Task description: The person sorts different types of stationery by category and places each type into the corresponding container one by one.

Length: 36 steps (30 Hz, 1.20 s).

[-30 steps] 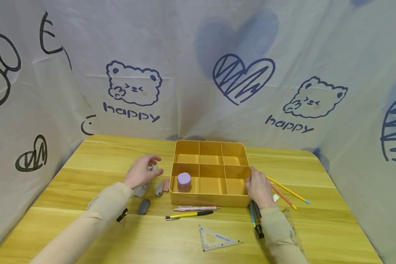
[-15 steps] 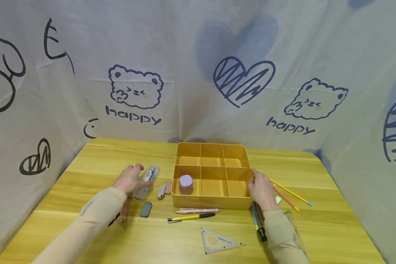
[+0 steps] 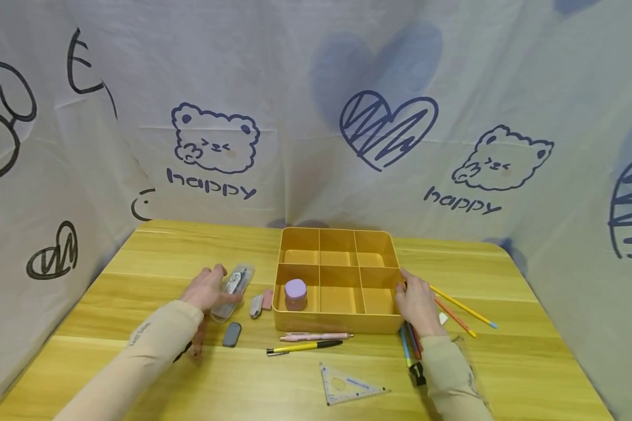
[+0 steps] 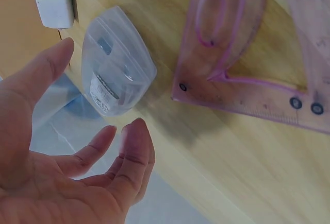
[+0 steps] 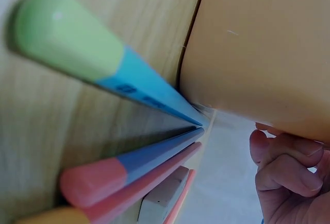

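Observation:
My left hand (image 3: 205, 290) is beside a long translucent plastic case (image 3: 240, 275) with a small label, left of the yellow compartment box (image 3: 337, 321). In the left wrist view, the thumb and loosely bent fingers spread around the near end of the case (image 4: 118, 62), with visible gaps between. My right hand (image 3: 417, 301) holds the box's right wall near the front corner. Its curled fingers (image 5: 294, 167) lie against the box's side in the right wrist view; the exact contact is partly hidden. A jar with a lilac lid (image 3: 295, 292) stands in the front left compartment.
A grey eraser (image 3: 232, 334), a whitish eraser (image 3: 256, 306), a pink pen (image 3: 316, 337), a yellow pen (image 3: 304, 347) and a clear set square (image 3: 347, 386) lie nearby. Pencils (image 3: 463, 306) lie right of the box; a pink transparent ruler (image 4: 247, 95) lies by my left wrist.
My left hand has drawn back left and lowered, uncovering the case, then stayed nearly still over the last half second. My right hand keeps its place on the box.

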Each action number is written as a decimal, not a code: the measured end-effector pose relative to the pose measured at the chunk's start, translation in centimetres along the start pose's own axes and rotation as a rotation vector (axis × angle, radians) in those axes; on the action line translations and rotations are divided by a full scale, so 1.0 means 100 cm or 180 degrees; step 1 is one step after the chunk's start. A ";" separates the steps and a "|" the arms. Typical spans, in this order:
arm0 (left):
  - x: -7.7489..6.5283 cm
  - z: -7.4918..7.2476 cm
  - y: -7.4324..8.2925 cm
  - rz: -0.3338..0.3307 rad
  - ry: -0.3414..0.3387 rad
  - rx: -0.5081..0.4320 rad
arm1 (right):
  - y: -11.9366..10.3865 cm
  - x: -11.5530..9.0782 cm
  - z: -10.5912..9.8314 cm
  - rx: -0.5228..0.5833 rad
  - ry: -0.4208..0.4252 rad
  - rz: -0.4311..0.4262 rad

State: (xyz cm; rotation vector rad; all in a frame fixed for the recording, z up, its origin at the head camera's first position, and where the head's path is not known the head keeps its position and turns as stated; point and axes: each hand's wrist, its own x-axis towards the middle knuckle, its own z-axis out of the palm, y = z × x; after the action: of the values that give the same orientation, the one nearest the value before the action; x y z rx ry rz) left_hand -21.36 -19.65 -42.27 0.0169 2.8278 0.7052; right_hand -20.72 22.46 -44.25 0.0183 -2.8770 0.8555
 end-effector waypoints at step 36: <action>0.006 0.009 0.001 -0.0072 -0.0130 0.0114 | 0.000 -0.003 0.001 0.0019 -0.0029 -0.0055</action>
State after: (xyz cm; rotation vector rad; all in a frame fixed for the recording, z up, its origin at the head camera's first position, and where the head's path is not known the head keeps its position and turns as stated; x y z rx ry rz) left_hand -21.70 -19.12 -43.16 0.0050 2.7969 0.6421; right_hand -20.45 22.45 -44.37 0.0479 -2.8786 0.8629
